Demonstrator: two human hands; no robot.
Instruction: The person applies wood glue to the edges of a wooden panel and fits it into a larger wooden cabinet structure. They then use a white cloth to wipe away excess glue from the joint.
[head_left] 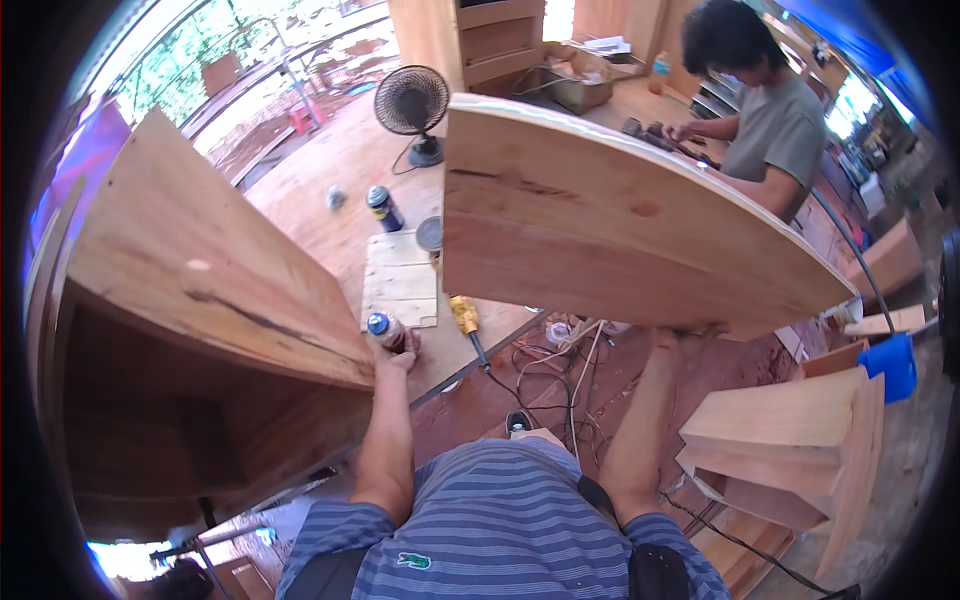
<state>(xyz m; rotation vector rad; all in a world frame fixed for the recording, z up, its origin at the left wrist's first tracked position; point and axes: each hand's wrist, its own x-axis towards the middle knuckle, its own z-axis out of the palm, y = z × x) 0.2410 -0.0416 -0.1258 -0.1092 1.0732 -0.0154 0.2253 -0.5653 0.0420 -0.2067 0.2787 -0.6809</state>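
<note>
My left hand point(399, 358) is wrapped round a can with a blue top point(379, 324), close to the corner of a wooden cabinet point(215, 250). With my right hand point(686, 337) I grip the lower edge of a large wooden panel point(620, 225), which is raised and tilted ahead of me. Its fingers are partly hidden by the panel. Between my hands, a yellow power tool point(464, 314) with a dark cord lies on the worktable point(300, 205). Beside it is a pale slatted wooden piece point(402, 265). A dark blue can point(384, 209) stands farther back, next to a round tin point(429, 234).
A black fan point(412, 103) stands at the back of the table. Behind the panel, a co-worker point(775, 120) in a grey shirt bends over something. Tangled cords point(575, 375) lie on the floor. Wooden drawer-like pieces point(780, 430) and a blue container point(888, 366) are at right.
</note>
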